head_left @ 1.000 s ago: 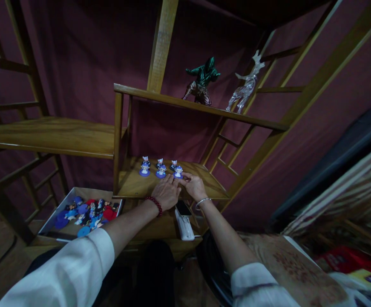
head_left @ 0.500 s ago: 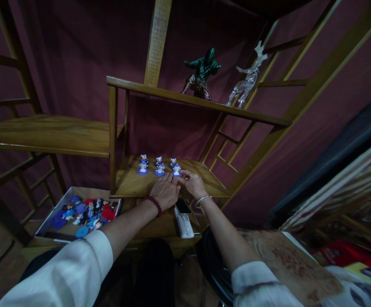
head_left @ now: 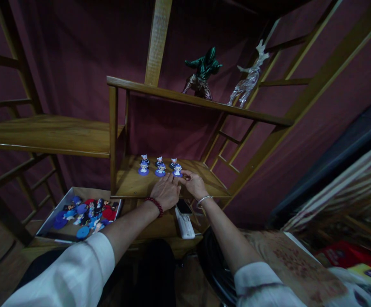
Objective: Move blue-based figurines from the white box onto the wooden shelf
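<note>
Two rows of three small toy figurines stand upright on the wooden shelf [head_left: 127,184]. In front are purple-haired figurines on round purple bases: a left one [head_left: 143,168], a middle one [head_left: 160,169] and a right one [head_left: 177,170]. Dark figurines with pale cat-like heads, such as the rear right one [head_left: 173,162], stand behind them, partly hidden. My right hand [head_left: 194,184] pinches the base of the front right figurine from its right side. My left hand [head_left: 166,191] is stretched flat just in front of it, fingers out near the base; whether they touch it I cannot tell.
An open box [head_left: 54,217] of jumbled figurines and round bases sits at lower left. Below my hands lies a white object with a dark top [head_left: 185,224]. A green-hooded statuette [head_left: 201,74] and a clear deer figure [head_left: 249,81] stand on the upper shelf.
Both hands keep nearly the same places by the front right figurine. The whole view has shifted very slightly; no figurine has clearly moved on the shelf.
</note>
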Demonstrator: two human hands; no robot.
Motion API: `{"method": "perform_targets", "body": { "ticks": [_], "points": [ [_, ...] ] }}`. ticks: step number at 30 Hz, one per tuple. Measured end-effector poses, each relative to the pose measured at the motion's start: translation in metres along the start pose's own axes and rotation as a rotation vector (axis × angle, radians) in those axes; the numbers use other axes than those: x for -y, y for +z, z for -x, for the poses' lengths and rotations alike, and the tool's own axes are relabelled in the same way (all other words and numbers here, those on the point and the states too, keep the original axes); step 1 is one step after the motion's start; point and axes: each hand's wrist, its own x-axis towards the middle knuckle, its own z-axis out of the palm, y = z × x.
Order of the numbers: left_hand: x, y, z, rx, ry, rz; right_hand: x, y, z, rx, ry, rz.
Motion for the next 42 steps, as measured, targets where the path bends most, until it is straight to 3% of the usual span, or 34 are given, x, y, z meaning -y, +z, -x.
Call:
{"method": "perform_targets", "body": {
  "ticks": [14,19,23,32,42],
  "points": [
    [-0.001,-0.003,0.001,0.01,-0.014,0.023,-0.008,0.001,-0.005,0.052,-0.032,-0.103],
    [-0.001,0.0,0.002,-0.014,-0.004,0.014,-0.016,-0.005,-0.01,0.154,0.047,-0.269],
    [-0.001,0.002,0.002,-0.021,0.008,-0.003,-0.024,-0.006,-0.02,0.141,0.079,-0.412],
    [-0.003,0.001,0.001,-0.021,0.011,-0.015,-0.027,0.019,-0.055,0.08,0.209,-0.576],
    [-0.003,0.004,0.001,-0.041,0.001,-0.06,-0.022,0.034,-0.076,0.144,0.106,-0.677]
  ]
}}
